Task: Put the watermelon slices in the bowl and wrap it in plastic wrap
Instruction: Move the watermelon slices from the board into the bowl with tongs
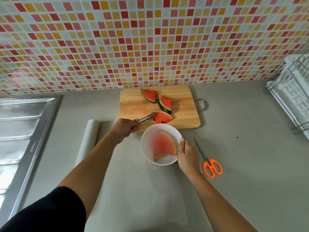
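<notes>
Grip, left hand [124, 128]: fingers curled round the metal tongs [147, 118], whose tips touch the nearest slice [162, 117] on the cutting board [133, 106]. The tongs probably keep juice off the fingers.
Grip, right hand [186, 153]: thumb over the rim of the white bowl [147, 143], steadying it right against the board, so each carry is short.
Slices: one slice in the bowl [164, 145]; three are on the board.
Plastic wrap roll [88, 139]: on the counter [242, 131], left of the bowl, untouched, ready for wrapping.

Tool [148, 118] handle hidden in left hand [124, 129]; sink [25, 131] cut off left.
</notes>
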`<move>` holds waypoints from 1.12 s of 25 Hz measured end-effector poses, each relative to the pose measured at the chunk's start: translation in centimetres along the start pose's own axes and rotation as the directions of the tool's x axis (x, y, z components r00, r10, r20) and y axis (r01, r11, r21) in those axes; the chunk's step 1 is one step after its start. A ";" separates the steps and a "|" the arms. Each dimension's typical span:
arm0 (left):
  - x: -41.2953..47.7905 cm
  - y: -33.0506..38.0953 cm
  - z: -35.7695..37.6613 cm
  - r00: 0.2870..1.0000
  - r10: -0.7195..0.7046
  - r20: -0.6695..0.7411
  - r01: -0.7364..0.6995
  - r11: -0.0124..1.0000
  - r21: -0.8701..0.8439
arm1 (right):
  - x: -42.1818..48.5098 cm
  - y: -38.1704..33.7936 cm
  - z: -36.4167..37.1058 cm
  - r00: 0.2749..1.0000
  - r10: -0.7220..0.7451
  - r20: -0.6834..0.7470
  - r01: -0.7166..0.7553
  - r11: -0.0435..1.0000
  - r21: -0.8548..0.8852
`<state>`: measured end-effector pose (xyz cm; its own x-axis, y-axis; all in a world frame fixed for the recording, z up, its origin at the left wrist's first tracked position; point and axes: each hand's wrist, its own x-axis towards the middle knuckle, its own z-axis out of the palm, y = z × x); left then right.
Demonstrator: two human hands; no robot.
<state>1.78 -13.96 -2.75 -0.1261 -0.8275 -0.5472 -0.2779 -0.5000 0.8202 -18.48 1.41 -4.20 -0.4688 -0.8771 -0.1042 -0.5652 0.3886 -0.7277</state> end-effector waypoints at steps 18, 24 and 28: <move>-7.9 -1.0 -4.4 0.984 0.114 0.135 -0.109 0.993 -0.042 | 0.1 0.1 0.0 0.999 0.039 0.016 -0.039 0.999 0.025; -9.7 -0.2 -1.9 0.979 0.189 0.073 -0.202 0.883 0.425 | 0.1 0.0 0.0 0.999 0.037 0.014 -0.037 0.999 0.007; -10.9 1.3 -1.0 0.925 0.365 0.103 -0.291 0.509 0.810 | 0.1 0.0 -0.1 1.000 0.027 0.013 -0.027 1.000 -0.004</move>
<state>3.77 -5.84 4.50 -0.3160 -0.9220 -0.2237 -0.8764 0.1934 0.4410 -18.62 1.32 -4.13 -0.4749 -0.8699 -0.1332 -0.5548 0.4134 -0.7220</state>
